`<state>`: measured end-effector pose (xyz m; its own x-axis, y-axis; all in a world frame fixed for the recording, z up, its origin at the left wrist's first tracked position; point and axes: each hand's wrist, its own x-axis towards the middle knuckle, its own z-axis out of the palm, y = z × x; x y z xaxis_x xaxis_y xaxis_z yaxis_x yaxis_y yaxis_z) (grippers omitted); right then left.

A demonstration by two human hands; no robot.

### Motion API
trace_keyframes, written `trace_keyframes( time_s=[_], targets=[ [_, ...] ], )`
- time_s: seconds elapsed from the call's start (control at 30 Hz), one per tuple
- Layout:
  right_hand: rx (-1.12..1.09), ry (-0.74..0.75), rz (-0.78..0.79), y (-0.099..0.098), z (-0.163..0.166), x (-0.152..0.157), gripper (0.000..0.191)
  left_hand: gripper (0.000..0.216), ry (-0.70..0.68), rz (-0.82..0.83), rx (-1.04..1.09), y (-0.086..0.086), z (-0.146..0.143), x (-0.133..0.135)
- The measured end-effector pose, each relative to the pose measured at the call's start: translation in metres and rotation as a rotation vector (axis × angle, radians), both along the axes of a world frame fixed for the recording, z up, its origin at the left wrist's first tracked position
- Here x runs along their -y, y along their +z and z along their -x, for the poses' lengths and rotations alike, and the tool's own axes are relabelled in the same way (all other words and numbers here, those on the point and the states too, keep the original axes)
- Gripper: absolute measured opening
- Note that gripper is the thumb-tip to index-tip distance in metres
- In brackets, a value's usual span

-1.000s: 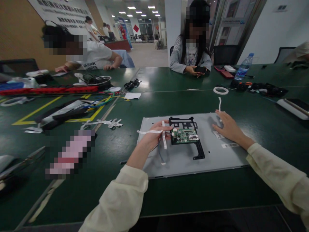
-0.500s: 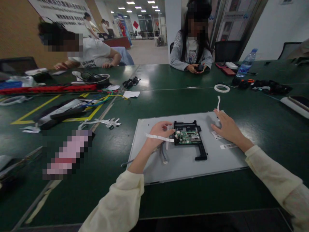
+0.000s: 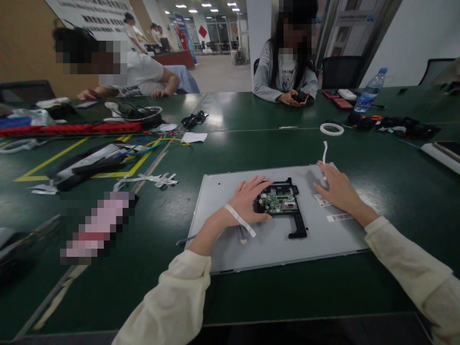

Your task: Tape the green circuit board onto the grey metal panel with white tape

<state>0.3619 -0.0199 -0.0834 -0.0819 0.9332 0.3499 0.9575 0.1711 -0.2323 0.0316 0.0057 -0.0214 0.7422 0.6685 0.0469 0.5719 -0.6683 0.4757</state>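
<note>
A grey flat panel (image 3: 223, 258) lies on the green table under both hands. On it sits a black bracket (image 3: 299, 225) with a green circuit board (image 3: 276, 203) inside. My left hand (image 3: 246, 201) is open, fingers spread over the bracket's left side, partly hiding it. Across the back of that hand runs a white tape strip (image 3: 240, 220). Grey cable ends (image 3: 243, 235) show below the palm. Near the panel's right edge, my right hand (image 3: 338, 189) lies open with its fingers stretched out. Another white strip (image 3: 325, 151) sticks up at its fingertips; whether it is stuck there I cannot tell.
A tape roll (image 3: 331, 129) lies beyond my right hand, with a water bottle (image 3: 372, 91) behind it. Crumpled tape strips (image 3: 161, 179) and a blurred-out pink item (image 3: 100, 225) are to the left. Two people sit across the table, one holding a dark object (image 3: 300, 97).
My left hand has shifted right and spread from a curled pose, now covering the bracket's left side. The tape strip on it turned with the hand. My right hand stays in place.
</note>
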Motion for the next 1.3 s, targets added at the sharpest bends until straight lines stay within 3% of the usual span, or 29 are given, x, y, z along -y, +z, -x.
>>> trace_keyframes(
  time_s=[0.83,0.93,1.0,1.13,1.3],
  targets=[
    [-0.082,-0.017,-0.055,0.009,0.005,0.004,0.056,0.091,0.045,-0.035,-0.016,-0.005,-0.006,0.000],
    [-0.249,0.013,-0.138,0.014,0.007,0.006,0.046,0.095,0.058,-0.024,-0.026,-0.004,-0.006,0.002],
    [-0.473,0.025,-0.125,0.018,0.009,0.009,0.040,0.099,0.067,-0.009,-0.025,-0.004,-0.006,0.003],
    [-1.005,0.184,0.131,0.028,0.018,0.017,0.036,0.098,0.082,0.023,0.026,-0.002,-0.003,0.003],
    [-1.325,0.398,0.417,0.047,0.038,0.030,0.036,0.062,0.113,0.071,0.261,0.007,-0.002,0.000]
  ],
)
